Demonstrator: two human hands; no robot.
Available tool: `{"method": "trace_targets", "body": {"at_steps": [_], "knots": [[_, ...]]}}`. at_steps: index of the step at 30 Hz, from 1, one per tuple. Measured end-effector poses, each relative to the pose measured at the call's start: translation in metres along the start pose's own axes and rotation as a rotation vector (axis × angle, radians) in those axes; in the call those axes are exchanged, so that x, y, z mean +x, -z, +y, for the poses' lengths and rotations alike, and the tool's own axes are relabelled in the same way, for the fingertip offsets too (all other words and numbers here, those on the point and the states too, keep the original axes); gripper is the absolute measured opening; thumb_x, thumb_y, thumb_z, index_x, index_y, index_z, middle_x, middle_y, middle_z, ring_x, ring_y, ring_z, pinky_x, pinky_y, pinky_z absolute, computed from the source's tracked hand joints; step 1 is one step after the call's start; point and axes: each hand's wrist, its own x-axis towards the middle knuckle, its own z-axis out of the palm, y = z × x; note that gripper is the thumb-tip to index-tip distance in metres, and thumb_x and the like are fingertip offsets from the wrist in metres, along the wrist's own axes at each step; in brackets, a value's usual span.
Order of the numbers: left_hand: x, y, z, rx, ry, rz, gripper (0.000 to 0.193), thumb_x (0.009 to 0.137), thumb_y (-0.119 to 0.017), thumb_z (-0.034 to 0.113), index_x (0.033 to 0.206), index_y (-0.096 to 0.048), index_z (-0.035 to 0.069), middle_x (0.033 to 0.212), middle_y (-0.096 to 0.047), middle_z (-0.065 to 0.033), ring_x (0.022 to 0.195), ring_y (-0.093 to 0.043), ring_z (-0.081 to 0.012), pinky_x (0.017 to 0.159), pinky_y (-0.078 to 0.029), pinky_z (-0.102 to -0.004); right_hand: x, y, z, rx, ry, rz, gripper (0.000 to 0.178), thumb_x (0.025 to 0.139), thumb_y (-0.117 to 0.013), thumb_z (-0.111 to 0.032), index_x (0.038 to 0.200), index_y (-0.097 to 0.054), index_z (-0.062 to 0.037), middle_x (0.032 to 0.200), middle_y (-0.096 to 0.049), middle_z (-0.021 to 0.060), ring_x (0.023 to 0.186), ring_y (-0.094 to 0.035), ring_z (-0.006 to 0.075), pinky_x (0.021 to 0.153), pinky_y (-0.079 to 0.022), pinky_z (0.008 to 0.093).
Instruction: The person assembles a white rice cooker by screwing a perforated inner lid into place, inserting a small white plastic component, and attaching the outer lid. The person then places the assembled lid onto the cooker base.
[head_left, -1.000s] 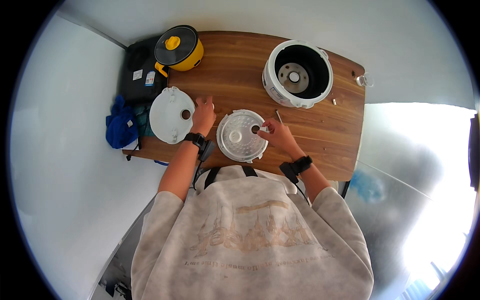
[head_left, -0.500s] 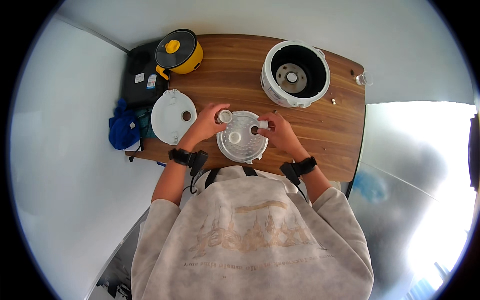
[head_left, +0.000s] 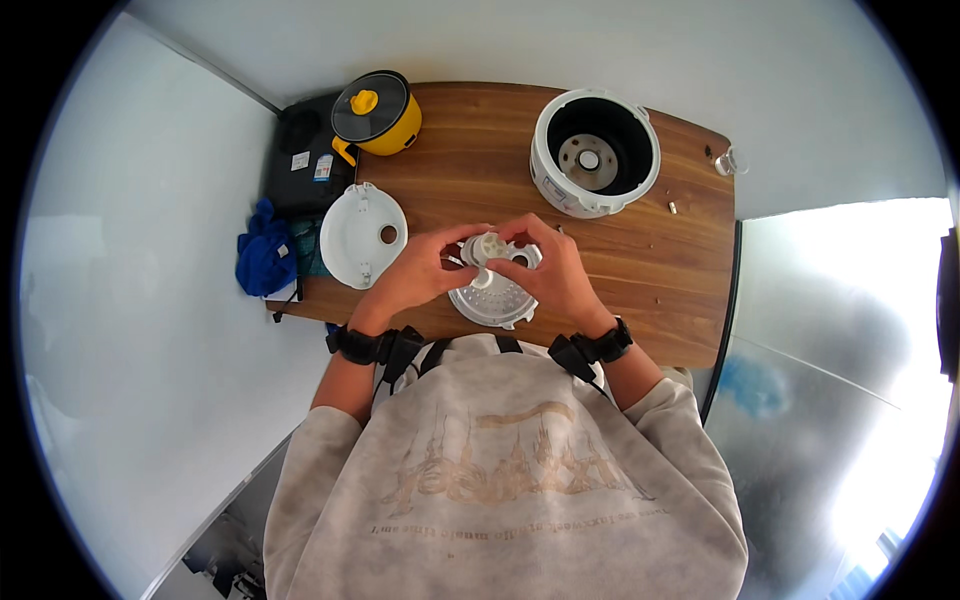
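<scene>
In front of me, my left hand and my right hand have come together over a white perforated disc, the inner lid of a cooker by its look. Between their fingertips are small round white plastic parts, joined or pressed close together; the face turned up shows small openings. My left fingers and thumb grip the left side, while my right fingers and thumb pinch the right side. A round hole shows in the disc beside my right fingers. Most of the disc's upper part is hidden by my hands.
To the left lies a white round lid with a hole. An open white cooker stands at the far right. A yellow pot with a dark lid, a blue cloth and a small clear cup sit near the table's edges.
Both hands have moved together over the disc, and the small white parts they held apart now meet between the fingertips. The view has shifted slightly.
</scene>
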Motion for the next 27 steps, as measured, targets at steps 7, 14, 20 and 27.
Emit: {"method": "trace_targets", "body": {"at_steps": [7, 14, 20, 27], "knots": [[-0.007, -0.005, 0.003, 0.017, -0.026, 0.061, 0.057, 0.083, -0.074, 0.010, 0.137, -0.057, 0.004, 0.114, -0.069, -0.0129, 0.094, -0.068, -0.0185, 0.084, -0.055, -0.0294, -0.006, -0.005, -0.004, -0.040, 0.128, 0.061, 0.041, 0.079, -0.080, -0.013, 0.118, -0.068, -0.0070, 0.103, -0.068, 0.0082, 0.088, -0.067, 0.0249, 0.078, -0.054, 0.0334], [-0.008, -0.009, 0.006, 0.004, -0.039, 0.096, 0.051, 0.083, -0.076, 0.011, 0.131, -0.060, 0.003, 0.116, -0.069, -0.0113, 0.092, -0.069, -0.0187, 0.084, -0.055, -0.0290, -0.008, -0.005, -0.010, -0.110, 0.125, 0.059, 0.038, 0.076, -0.083, -0.012, 0.110, -0.069, -0.0027, 0.101, -0.067, 0.0076, 0.081, -0.064, 0.0201, 0.072, -0.053, 0.0314], [-0.007, -0.007, 0.008, 0.031, -0.082, 0.096, 0.051, 0.083, -0.076, 0.010, 0.131, -0.060, 0.003, 0.118, -0.067, -0.0114, 0.095, -0.068, -0.0189, 0.084, -0.056, -0.0296, -0.008, -0.003, -0.006, -0.098, 0.168, 0.072, 0.040, 0.075, -0.085, -0.019, 0.109, -0.069, -0.0064, 0.096, -0.065, 0.0066, 0.080, -0.065, 0.0219, 0.072, -0.055, 0.0324], [-0.005, -0.011, 0.012, 0.025, -0.105, 0.090, 0.051, 0.082, -0.077, 0.009, 0.130, -0.061, 0.003, 0.118, -0.067, -0.0116, 0.097, -0.068, -0.0193, 0.085, -0.056, -0.0299, -0.011, 0.001, -0.010, -0.076, 0.111, 0.085, 0.041, 0.073, -0.086, -0.019, 0.106, -0.067, -0.0039, 0.094, -0.064, 0.0066, 0.076, -0.064, 0.0183, 0.069, -0.054, 0.0306]]}}
